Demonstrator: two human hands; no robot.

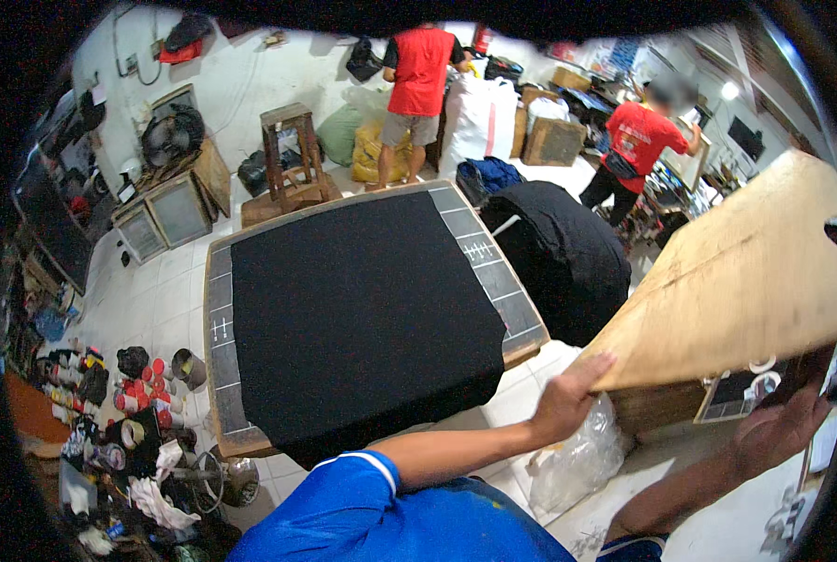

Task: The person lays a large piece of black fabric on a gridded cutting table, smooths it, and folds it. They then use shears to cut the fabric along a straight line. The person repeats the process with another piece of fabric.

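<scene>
My left hand (568, 398) grips the near corner of a large bare wooden board (737, 281) that tilts up toward the right. Low at the right, my right hand (779, 431) sits under the board's lower edge, fingers curled against it. A work table (220, 309) with a dark gridded top stands to the left, and a sheet of black fabric (362, 309) covers most of it. A blue sleeve covers my left upper arm.
A black fabric heap (568, 253) lies between table and board. A clear plastic bag (577, 459) sits on the white tile floor below my left hand. Cans and clutter (128, 412) crowd the left. Two people in red shirts (418, 84) (638, 140) stand at the back near a wooden stool (292, 150).
</scene>
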